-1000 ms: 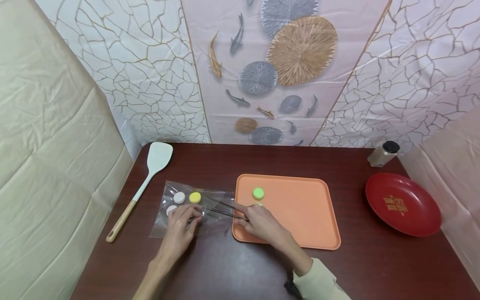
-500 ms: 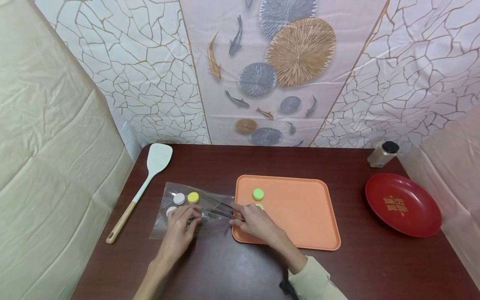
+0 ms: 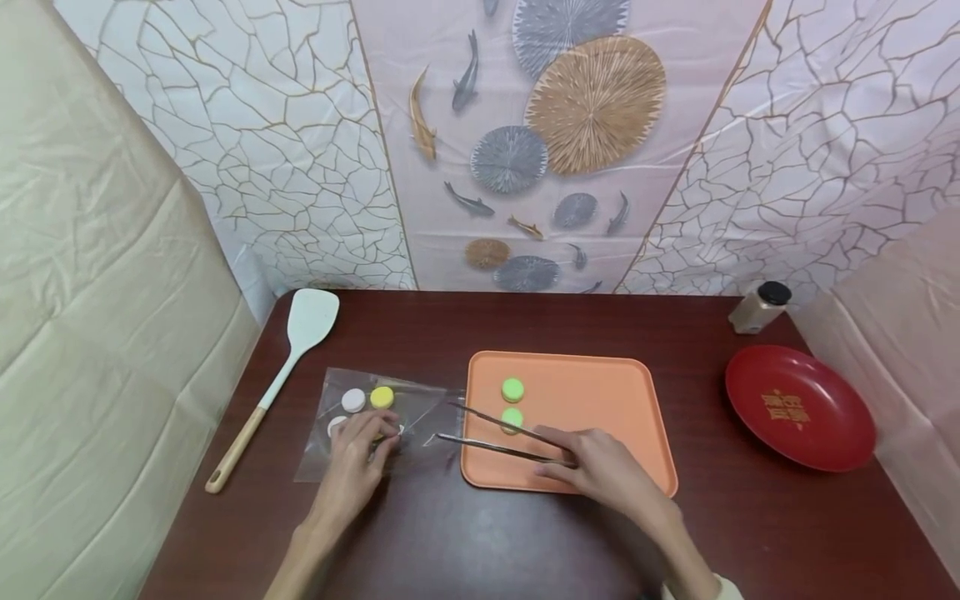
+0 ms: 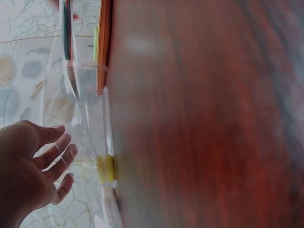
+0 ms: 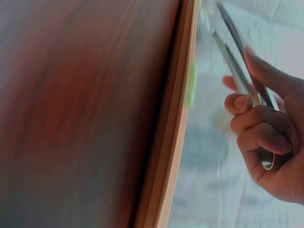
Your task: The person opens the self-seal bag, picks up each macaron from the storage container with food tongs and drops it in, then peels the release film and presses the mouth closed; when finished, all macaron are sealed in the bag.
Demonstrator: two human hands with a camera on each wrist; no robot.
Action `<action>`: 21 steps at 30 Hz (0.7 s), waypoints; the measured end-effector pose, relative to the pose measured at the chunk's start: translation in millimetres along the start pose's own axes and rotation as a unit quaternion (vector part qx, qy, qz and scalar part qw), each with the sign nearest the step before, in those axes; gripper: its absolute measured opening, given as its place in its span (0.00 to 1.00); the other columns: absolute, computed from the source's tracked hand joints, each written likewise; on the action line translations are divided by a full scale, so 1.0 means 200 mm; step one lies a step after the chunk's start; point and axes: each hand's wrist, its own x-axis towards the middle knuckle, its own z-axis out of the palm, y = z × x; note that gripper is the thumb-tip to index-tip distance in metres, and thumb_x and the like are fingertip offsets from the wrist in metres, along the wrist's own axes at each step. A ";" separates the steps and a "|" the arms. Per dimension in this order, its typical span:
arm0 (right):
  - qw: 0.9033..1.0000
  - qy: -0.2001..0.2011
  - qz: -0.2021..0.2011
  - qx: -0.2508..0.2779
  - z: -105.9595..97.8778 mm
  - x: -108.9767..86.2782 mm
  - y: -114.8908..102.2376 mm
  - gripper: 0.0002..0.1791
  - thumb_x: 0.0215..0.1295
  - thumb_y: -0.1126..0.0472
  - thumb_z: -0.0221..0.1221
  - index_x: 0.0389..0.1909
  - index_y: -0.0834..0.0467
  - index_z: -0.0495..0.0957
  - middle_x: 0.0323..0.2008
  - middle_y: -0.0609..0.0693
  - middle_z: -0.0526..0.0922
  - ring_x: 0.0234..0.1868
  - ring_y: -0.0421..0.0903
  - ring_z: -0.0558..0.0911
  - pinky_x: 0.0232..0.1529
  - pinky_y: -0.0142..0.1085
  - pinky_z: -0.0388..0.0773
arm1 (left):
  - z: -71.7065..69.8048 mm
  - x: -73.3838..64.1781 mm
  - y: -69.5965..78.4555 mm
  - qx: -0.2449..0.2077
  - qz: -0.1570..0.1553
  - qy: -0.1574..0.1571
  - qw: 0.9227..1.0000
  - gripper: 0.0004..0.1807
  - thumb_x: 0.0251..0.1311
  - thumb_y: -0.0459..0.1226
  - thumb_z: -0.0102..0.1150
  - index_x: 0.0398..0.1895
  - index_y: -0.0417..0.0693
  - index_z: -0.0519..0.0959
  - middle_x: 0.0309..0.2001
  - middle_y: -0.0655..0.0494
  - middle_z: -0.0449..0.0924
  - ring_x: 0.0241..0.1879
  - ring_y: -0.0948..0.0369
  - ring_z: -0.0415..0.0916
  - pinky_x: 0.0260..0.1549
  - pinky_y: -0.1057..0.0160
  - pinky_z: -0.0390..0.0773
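My left hand (image 3: 358,458) is over a clear plastic bag (image 3: 315,458), its thumb and curled fingers at the film. White macarons (image 3: 353,400) and a yellow macaron (image 3: 382,397) lie inside; the hand partly covers others. In the left wrist view, the film rises beside the fingertips and the yellow macaron (image 4: 105,168) shows through. My right hand (image 3: 600,467) grips metal tongs (image 3: 495,450) above the orange tray (image 3: 585,383). The tongs' arms are spread with nothing between the tips, which point at the bag's right end. Two green macarons (image 3: 513,390) sit on the tray's left side.
A pale spatula (image 3: 311,317) with a wooden handle lies at the table's left. On the right are a red oval plate (image 3: 817,433) and a black-lidded jar (image 3: 759,308). Patterned cloth hangs behind the table.
The right hand has drawn the tongs rightward, from over the bag to over the tray, and the tongs' arms stand wider apart. The left hand has stayed at the bag.
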 end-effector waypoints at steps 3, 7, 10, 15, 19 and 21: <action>0.999 0.011 0.033 -0.017 -0.07 -0.10 0.07 0.22 0.67 0.49 0.77 0.60 0.47 0.88 0.18 0.33 0.67 0.23 0.30 0.66 0.28 0.32 0.68 | 0.00 0.00 0.00 0.000 -0.005 -0.003 1.000 0.15 0.50 0.19 0.79 0.31 0.41 0.83 0.47 0.47 0.90 0.52 0.45 0.85 0.54 0.44 0.69; 0.995 0.004 0.094 -0.038 -0.13 -0.21 0.15 0.24 0.65 0.48 0.78 0.62 0.44 0.88 0.18 0.35 0.66 0.22 0.32 0.65 0.27 0.34 0.65 | 0.00 0.00 0.01 0.003 -0.007 -0.005 1.000 0.15 0.50 0.19 0.80 0.31 0.41 0.83 0.47 0.47 0.90 0.52 0.45 0.85 0.53 0.43 0.70; 0.991 -0.006 0.120 -0.056 -0.15 -0.26 0.20 0.25 0.63 0.46 0.78 0.61 0.42 0.89 0.19 0.36 0.67 0.23 0.35 0.67 0.29 0.38 0.66 | 0.00 0.00 0.01 0.005 -0.009 -0.004 1.000 0.15 0.50 0.20 0.80 0.31 0.42 0.83 0.47 0.47 0.90 0.52 0.45 0.85 0.54 0.43 0.70; 0.988 -0.034 0.142 -0.043 -0.16 -0.29 0.25 0.27 0.62 0.42 0.78 0.62 0.43 0.88 0.22 0.39 0.74 0.30 0.41 0.74 0.32 0.43 0.71 | -0.01 0.00 0.01 0.007 -0.009 -0.002 1.000 0.15 0.50 0.20 0.79 0.31 0.42 0.83 0.48 0.47 0.90 0.52 0.45 0.85 0.54 0.43 0.70; 0.987 -0.045 0.150 -0.032 -0.14 -0.28 0.27 0.29 0.62 0.42 0.78 0.63 0.45 0.88 0.25 0.41 0.77 0.33 0.42 0.75 0.34 0.44 0.71 | 0.00 0.00 0.01 0.008 -0.006 -0.001 1.000 0.15 0.49 0.19 0.80 0.31 0.42 0.83 0.47 0.47 0.90 0.52 0.45 0.85 0.53 0.44 0.70; 0.988 -0.040 0.144 -0.040 -0.13 -0.27 0.26 0.27 0.63 0.43 0.77 0.62 0.44 0.88 0.23 0.39 0.74 0.31 0.42 0.74 0.33 0.43 0.70 | 0.00 0.00 0.01 0.008 -0.004 0.000 1.000 0.15 0.49 0.19 0.80 0.31 0.42 0.83 0.47 0.46 0.90 0.51 0.45 0.85 0.53 0.44 0.70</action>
